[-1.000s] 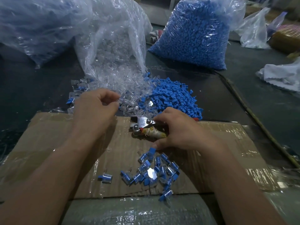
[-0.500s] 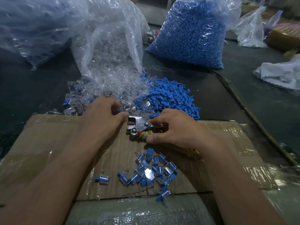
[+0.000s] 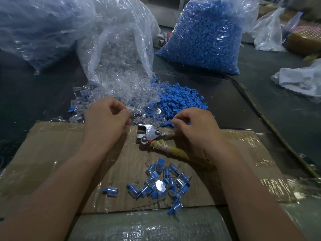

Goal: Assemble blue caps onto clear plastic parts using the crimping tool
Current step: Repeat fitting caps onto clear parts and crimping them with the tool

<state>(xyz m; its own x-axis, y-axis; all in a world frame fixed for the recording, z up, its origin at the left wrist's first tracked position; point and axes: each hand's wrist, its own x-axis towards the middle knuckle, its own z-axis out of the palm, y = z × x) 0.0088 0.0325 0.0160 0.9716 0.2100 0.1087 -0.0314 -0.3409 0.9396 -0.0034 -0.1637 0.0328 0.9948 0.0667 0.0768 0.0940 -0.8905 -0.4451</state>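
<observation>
hands at the parts piles: your left hand (image 3: pixel 106 122) hovered at the clear plastic parts (image 3: pixel 121 94), fingers curled to the thumb, while your right hand (image 3: pixel 194 126) curled at the edge of the blue caps (image 3: pixel 180 100). whether either pinched a piece could not be told. the two hands were apart, with the crimping tool (image 3: pixel 149 133) lying between them on the cardboard (image 3: pixel 52 145), its wrapped handles running under your right hand. both kinds of part looked light, hard and slick, likely to skid or flick away; a fingertip pinch across the flat sides seemed best. capped pieces (image 3: pixel 161 183) lay nearer you.
</observation>
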